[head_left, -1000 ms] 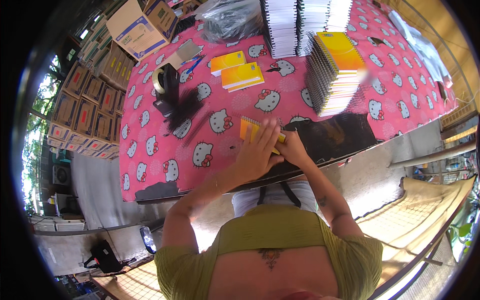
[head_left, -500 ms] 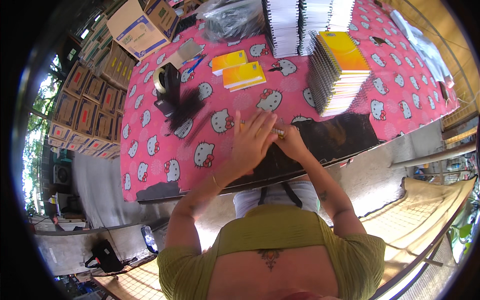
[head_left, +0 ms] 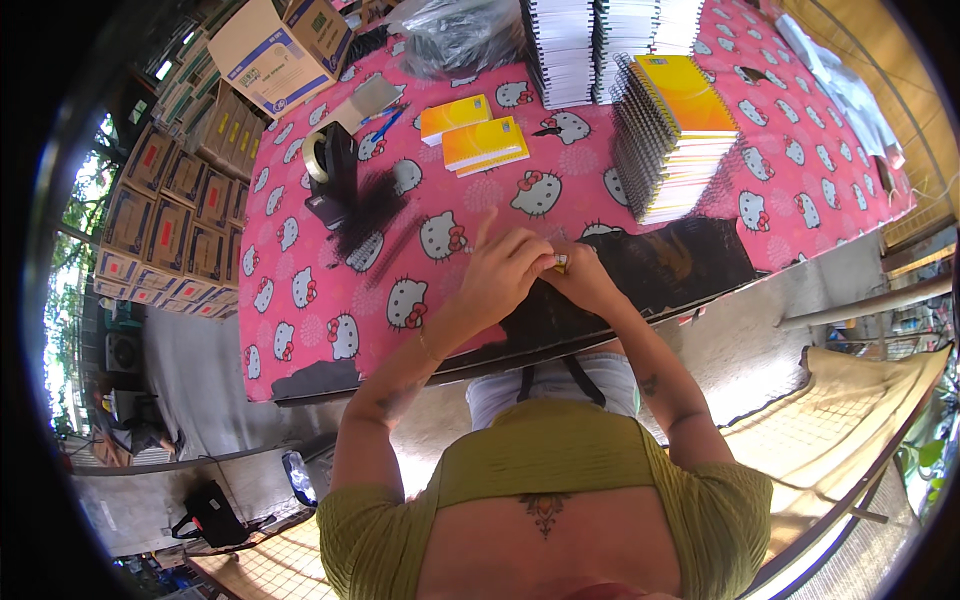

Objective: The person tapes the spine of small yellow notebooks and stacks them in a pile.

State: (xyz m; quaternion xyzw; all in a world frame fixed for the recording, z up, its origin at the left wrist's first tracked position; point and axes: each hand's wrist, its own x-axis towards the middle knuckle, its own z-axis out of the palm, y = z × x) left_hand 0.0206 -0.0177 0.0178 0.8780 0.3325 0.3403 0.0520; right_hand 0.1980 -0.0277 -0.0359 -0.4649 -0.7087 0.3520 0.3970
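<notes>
Over the near edge of the table, my right hand (head_left: pixel 585 280) is closed round a small yellow notebook (head_left: pixel 561 263); only a bit of its yellow cover shows between the hands. Against it sits my left hand (head_left: pixel 505 272), its thumb and fingertips pinched together while one finger sticks up. What the left fingertips grip is hidden. Beyond the hands lie two small piles of yellow-orange pads, a left pile (head_left: pixel 453 119) and a right pile (head_left: pixel 485 146). A bundle of loose black binding coils (head_left: pixel 370 220) rests to the left.
At the right stands a stack of coil-bound yellow notebooks (head_left: pixel 680 140), with taller white-paged stacks (head_left: pixel 560 60) behind. A black tape dispenser (head_left: pixel 333 170), blue pens (head_left: pixel 385 125), a clear plastic bag (head_left: pixel 455 40) and an open carton (head_left: pixel 275 60) occupy the left and back of the pink-covered table (head_left: pixel 300 330).
My left hand has gone from lying flat with fingers stretched over the notebook to a pinch at its end. The right hand has turned slightly and covers more of the notebook.
</notes>
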